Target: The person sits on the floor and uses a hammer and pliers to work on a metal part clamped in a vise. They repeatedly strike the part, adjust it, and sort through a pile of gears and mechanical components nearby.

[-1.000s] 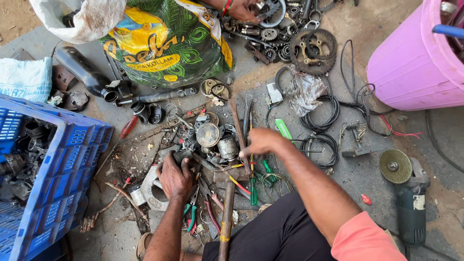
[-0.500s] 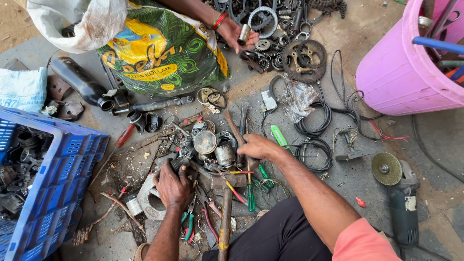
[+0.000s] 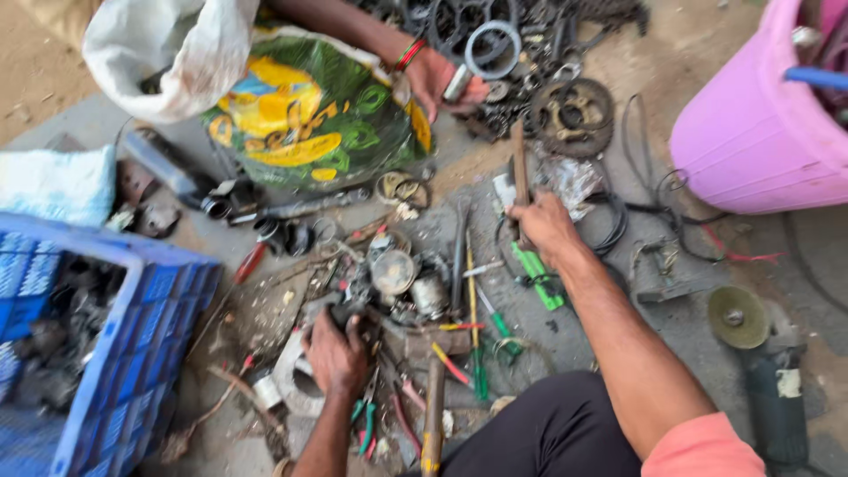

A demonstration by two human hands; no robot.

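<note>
A person sits on the ground over a spread of scrap metal parts, seen from above. At far left a blue crate (image 3: 132, 353) holds dark parts. Just right of it, the left hand (image 3: 336, 353) presses down, fingers curled around a dark part (image 3: 349, 311) at the edge of an engine assembly (image 3: 397, 283), apparently to keep it from shifting. Screwdrivers and pliers (image 3: 364, 424) lie fanned out around the assembly, close enough to grab. Further right, the right hand (image 3: 543, 225) is closed around a rusty rod (image 3: 519, 177), held upright off the ground with its top pointing away from the person. Above, a co-worker's hand (image 3: 437, 79) with a red bangle grips a small metal piece beside a printed sack (image 3: 309, 124). At far right stand a pink tub (image 3: 751, 141) and, below it, an angle grinder (image 3: 760, 353) lying on the concrete.
</note>
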